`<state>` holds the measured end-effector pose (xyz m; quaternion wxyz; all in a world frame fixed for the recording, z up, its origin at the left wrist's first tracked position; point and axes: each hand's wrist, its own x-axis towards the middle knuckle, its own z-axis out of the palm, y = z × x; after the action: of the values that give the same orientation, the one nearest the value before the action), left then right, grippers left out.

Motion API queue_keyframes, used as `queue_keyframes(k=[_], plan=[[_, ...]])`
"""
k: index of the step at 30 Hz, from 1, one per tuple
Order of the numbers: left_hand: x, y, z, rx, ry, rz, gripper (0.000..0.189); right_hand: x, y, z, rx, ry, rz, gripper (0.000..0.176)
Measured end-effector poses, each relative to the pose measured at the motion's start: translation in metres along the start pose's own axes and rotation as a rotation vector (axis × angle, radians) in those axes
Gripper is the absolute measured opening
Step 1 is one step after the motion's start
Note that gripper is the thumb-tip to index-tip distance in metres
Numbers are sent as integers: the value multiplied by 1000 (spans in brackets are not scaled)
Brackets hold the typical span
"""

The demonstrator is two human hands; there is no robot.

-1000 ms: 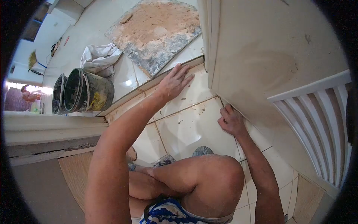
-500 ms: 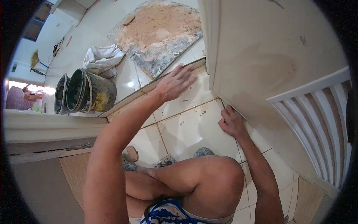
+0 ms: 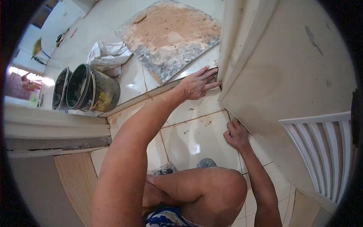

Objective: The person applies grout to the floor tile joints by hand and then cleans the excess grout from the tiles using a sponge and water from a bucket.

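Beyond the knees on the left, two buckets [image 3: 104, 90] stand by a crumpled white cloth [image 3: 107, 56], just past the raised floor edge [image 3: 155, 91]. That edge is long and narrow, slanting from beside the buckets up and rightward to the foot of the door frame [image 3: 236, 38], with a slab bearing reddish powder [image 3: 166, 34] lying beyond it. Toward its right end reaches the left hand [image 3: 194, 86], clearly the nearer of the two, its arm crossing from the lower left, bent at the elbow, and the forearm running roughly along the edge's slant, only steeper. Its fingers are stretched out and a little spread, gripping nothing that shows; the tips lie at the corner where edge and frame meet, seemingly touching, though how firmly they press I cannot tell. Between the hands, on the near side of the edge, lies a pale floor tile [image 3: 204, 105] with crumbs on it. Farther right and closer to the body, the right hand [image 3: 237, 134] is down by the tile joint beside the pale panel [image 3: 295, 75], its forearm slanting in from the lower right. Those fingers are curled in tight; whether they pinch something thin is hidden.
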<state>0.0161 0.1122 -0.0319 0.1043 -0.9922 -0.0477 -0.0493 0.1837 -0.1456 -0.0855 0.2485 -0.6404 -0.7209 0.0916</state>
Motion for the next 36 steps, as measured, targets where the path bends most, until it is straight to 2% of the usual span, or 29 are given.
queue_keyframes(k=[5, 7, 12, 17, 21, 23, 27, 30, 32, 35, 36], plan=[[-18, 5, -10, -61, 31, -28, 58, -2, 4, 2, -47, 8, 9, 23], [-26, 6, -13, -3, -141, -74, 59, -2, 5, 5, -29, -5, 13, 25], [-38, 7, -26, -18, -182, -108, 61, -2, 3, 4, -38, 30, 6, 26], [-45, 7, -32, -32, -69, -81, 63, -3, 4, 6, -15, 17, 22, 27], [-52, 4, -32, -15, -90, -67, 62, -3, 5, 7, 5, 11, 38, 26], [-52, 4, -27, -1, 99, -31, 43, -3, 4, 7, 24, -14, 71, 26], [-46, -4, -20, 22, -6, -19, 55, -3, 5, 5, -6, 5, 20, 25], [-42, -9, -18, 42, 26, -18, 47, -1, 4, 4, 8, -6, 23, 25], [-37, -6, -13, -34, 211, -16, 31, -1, 2, 1, 23, -21, 42, 25], [-18, -3, -7, -34, 300, 36, 29, 0, 1, 2, -6, 29, -6, 23], [-10, -3, -13, -8, 267, 59, 27, 0, 2, 4, 3, 28, 5, 23]])
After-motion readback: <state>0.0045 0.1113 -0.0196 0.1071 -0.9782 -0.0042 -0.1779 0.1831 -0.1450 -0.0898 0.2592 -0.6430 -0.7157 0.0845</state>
